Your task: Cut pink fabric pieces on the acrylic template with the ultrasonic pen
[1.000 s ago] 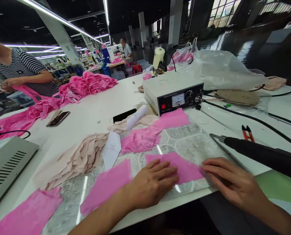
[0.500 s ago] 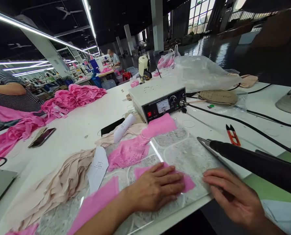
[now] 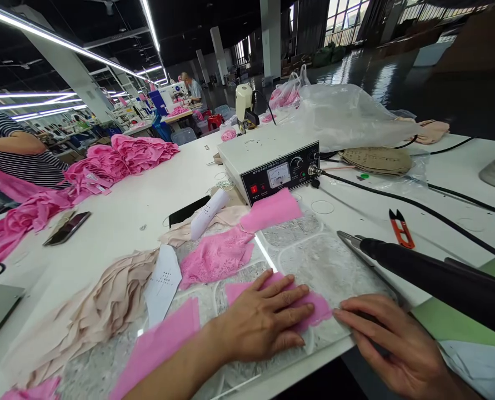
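Note:
My left hand [image 3: 264, 316] lies flat, fingers spread, on a small pink fabric piece [image 3: 320, 311] over a grey marble-patterned board [image 3: 314, 261]. At that piece's right corner are the fingertips of my right hand [image 3: 397, 339]; its fingers are stretched out and hold nothing I can see. Whether they touch the cloth I cannot tell. A black-handled tool with a metal tip [image 3: 397, 258] rests just beyond my right hand. Left of my hands lie a larger pink piece [image 3: 159, 344], a pink lace piece [image 3: 218, 258] and a white paper pattern [image 3: 163, 283].
A control box with a meter [image 3: 272, 166] stands behind the board, a black cable [image 3: 397, 203] running from it. Orange thread snips [image 3: 401, 229] lie at right. Beige fabric [image 3: 101, 300], a phone [image 3: 68, 228] and heaped pink fabric [image 3: 122, 158] are left, near a person in stripes [image 3: 18, 144].
My right hand has moved left and slightly inward, its fingertips now at the pink piece's right corner. My left hand stays flat on the piece. The view has shifted slightly.

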Action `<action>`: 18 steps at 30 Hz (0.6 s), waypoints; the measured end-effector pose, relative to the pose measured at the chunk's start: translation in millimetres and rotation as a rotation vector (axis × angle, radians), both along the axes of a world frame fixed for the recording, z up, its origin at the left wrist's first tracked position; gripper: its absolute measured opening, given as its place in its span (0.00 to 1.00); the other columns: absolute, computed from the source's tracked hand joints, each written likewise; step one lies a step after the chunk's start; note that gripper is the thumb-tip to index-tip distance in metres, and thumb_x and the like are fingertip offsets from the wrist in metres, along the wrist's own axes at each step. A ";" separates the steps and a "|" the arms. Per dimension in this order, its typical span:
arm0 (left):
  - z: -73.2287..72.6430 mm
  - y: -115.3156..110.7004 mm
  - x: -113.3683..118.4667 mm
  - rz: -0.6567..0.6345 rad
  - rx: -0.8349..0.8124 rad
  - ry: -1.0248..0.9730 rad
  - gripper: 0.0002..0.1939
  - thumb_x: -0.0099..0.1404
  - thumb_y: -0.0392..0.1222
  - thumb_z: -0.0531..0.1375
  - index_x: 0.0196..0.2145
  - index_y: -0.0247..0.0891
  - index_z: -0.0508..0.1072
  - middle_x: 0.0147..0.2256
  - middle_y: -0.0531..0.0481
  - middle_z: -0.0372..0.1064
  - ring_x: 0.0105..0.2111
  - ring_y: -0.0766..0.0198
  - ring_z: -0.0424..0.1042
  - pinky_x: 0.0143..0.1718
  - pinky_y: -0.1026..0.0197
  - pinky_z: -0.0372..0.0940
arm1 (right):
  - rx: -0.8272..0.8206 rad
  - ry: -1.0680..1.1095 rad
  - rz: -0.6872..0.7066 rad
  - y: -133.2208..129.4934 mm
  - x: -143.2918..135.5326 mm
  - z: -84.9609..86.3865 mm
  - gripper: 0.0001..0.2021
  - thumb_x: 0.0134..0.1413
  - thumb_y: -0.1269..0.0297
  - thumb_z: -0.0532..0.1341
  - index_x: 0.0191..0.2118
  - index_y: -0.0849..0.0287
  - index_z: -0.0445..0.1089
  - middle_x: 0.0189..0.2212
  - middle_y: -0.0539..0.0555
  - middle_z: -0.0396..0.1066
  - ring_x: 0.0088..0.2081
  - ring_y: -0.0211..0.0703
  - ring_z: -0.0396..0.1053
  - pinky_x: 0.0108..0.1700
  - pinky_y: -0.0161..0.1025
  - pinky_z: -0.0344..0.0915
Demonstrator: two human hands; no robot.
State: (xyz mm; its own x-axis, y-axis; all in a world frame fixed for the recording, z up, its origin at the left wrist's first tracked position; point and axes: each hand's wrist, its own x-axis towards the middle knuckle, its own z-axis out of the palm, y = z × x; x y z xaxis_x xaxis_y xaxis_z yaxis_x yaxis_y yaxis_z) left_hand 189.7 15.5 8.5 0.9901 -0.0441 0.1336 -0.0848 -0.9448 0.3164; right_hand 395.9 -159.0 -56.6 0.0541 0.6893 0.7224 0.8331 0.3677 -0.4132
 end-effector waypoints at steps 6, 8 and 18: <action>-1.0 -1.8 0.9 0.004 0.021 0.008 0.25 0.72 0.52 0.52 0.62 0.41 0.62 0.62 0.46 0.60 0.64 0.50 0.56 0.66 0.42 0.44 | -0.012 0.021 -0.011 -1.1 -0.5 1.2 0.18 0.57 0.77 0.57 0.50 0.54 0.73 0.41 0.56 0.71 0.44 0.47 0.70 0.42 0.42 0.70; -1.6 -1.5 1.3 0.006 0.025 -0.020 0.25 0.72 0.52 0.52 0.62 0.42 0.62 0.61 0.46 0.61 0.64 0.51 0.56 0.66 0.43 0.44 | -0.007 0.004 -0.005 -0.1 -0.2 2.9 0.19 0.57 0.77 0.57 0.51 0.54 0.73 0.41 0.56 0.71 0.44 0.46 0.70 0.41 0.42 0.71; 3.4 0.1 3.2 -0.035 0.110 0.156 0.29 0.74 0.58 0.42 0.64 0.41 0.58 0.66 0.48 0.52 0.66 0.49 0.50 0.67 0.42 0.42 | 0.044 -0.031 0.017 1.3 -0.9 8.0 0.17 0.58 0.80 0.56 0.48 0.59 0.73 0.41 0.59 0.70 0.44 0.46 0.69 0.40 0.41 0.71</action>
State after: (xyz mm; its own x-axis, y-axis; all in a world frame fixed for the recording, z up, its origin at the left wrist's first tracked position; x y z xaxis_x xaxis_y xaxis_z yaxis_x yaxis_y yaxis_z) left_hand 192.9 15.6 11.9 0.9960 -0.0844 -0.0293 -0.0758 -0.9717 0.2235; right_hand 395.0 -157.6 -48.5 0.0200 0.6575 0.7532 0.8388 0.3989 -0.3705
